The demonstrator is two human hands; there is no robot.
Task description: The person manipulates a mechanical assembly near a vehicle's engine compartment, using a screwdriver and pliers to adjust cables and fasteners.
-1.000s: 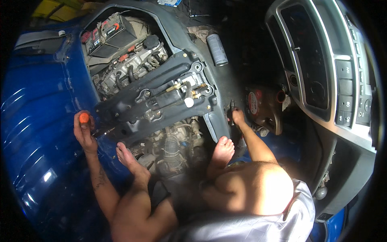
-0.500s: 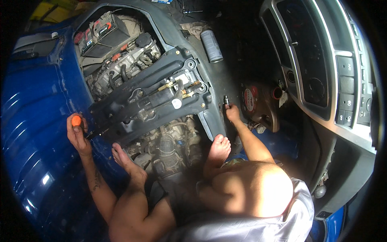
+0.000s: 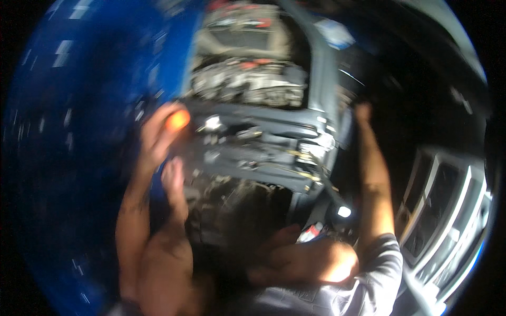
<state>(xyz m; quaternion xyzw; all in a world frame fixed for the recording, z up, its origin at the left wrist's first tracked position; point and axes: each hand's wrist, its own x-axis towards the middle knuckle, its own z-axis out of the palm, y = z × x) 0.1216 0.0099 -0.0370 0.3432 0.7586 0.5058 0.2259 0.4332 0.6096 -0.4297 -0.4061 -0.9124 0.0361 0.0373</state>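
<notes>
The picture is smeared by motion. My left hand (image 3: 155, 131) grips a tool with an orange handle (image 3: 177, 120) at the left end of a dark grey panel (image 3: 247, 113); the tool's far end is blurred. My bare left foot (image 3: 174, 181) rests just below that hand. My right hand (image 3: 362, 110) is stretched out beyond the panel's right side, near the dark area there; its fingers and anything in them are too blurred to make out. The engine (image 3: 245, 84) shows through the opening above the panel.
A battery (image 3: 237, 39) sits above the engine. Blue bodywork (image 3: 63, 131) curves along the left. A silver-framed dashboard unit (image 3: 440, 205) lies at the lower right. A dark rod with a white tip (image 3: 343, 211) angles down from the panel.
The view has swung round and blurred. My right hand has moved forward, away from me, along the panel's right side. My left hand still grips the orange handle.
</notes>
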